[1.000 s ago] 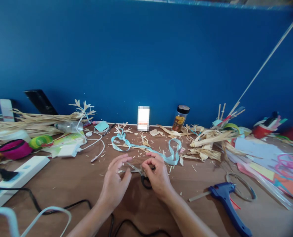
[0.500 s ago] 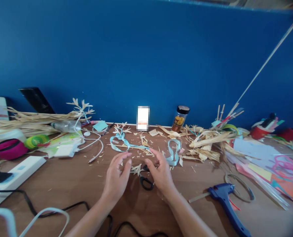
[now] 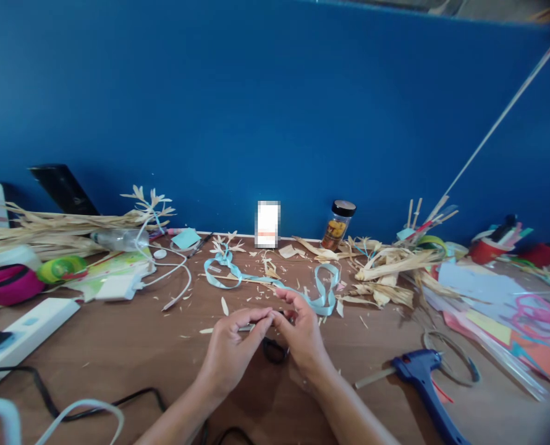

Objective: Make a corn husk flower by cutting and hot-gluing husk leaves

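My left hand and my right hand meet at the fingertips over the table. The left thumb and index finger are pinched together, touching the right thumb. Whatever sits between the fingers is hidden or too small to name. Black-handled scissors lie under the hands, their blades mostly covered. A pale petal-shaped husk piece rests just beyond the left hand, and another pale strip shows at its left side. Light blue ribbon lies in loops behind the hands, joined near a husk flower.
A blue glue gun lies at the right. Dried husks and a lidded jar stand farther back. At the left are a white power strip, black cable and charger. A blue partition closes off the back.
Both hands have moved from apart to touching at the fingertips. The pale husk bits by the scissors no longer show there; pale pieces now appear beside and beyond my left hand.
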`<state>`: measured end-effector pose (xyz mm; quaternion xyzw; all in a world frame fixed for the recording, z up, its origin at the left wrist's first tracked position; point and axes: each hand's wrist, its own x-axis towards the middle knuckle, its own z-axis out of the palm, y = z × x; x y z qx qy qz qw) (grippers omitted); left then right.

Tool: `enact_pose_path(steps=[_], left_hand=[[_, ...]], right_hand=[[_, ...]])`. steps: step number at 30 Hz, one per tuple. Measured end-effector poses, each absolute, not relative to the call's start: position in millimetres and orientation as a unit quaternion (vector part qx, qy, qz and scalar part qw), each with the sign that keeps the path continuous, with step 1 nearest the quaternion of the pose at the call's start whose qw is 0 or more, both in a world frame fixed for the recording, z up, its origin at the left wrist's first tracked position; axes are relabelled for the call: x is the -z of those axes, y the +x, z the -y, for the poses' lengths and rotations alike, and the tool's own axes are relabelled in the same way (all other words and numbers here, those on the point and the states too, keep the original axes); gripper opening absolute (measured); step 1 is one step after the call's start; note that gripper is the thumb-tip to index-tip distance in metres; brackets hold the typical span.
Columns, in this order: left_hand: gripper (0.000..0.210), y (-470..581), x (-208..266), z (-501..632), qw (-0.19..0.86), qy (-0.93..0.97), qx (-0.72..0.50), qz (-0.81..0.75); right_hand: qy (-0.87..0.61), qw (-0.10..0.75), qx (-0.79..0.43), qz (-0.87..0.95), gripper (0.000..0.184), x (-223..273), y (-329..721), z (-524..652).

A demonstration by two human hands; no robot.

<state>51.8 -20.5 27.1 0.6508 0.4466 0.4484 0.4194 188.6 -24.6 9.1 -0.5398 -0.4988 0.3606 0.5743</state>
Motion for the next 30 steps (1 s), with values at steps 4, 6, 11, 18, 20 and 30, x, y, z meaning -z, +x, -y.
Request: enact_pose_path(steps=[4, 6, 11, 18, 20, 30], left_hand=[[0.02, 52, -28, 12, 0.479, 0.638, -0.435, -0.418], [0.021, 54, -28, 8, 0.511, 0.624, -0.432, -0.404], [0.019, 62, -26, 2, 0.577, 0.564, -0.441, -0.393], [0.02, 65, -23, 3, 0.618, 0.535, -0.449, -0.36], [0.02, 65, -22, 4, 0.613, 0.545, -0.45, -0.353], [0.019, 58, -17, 0, 0.612, 0.433, -0.522, -0.407]], right_hand=[[-0.518, 0.59, -0.412, 0.463, 0.036, -6, 191, 22], [-0.496, 0.604, -0.447, 0.436, 0.036, -6, 191, 21], [-0.409, 0.632, -0.557, 0.35, 0.031, -10, 188, 23], [-0.305, 0.613, -0.686, 0.245, 0.023, -12, 189, 26], [-0.293, 0.606, -0.701, 0.237, 0.023, -11, 191, 26], [-0.386, 0.586, -0.623, 0.346, 0.029, -13, 187, 26]])
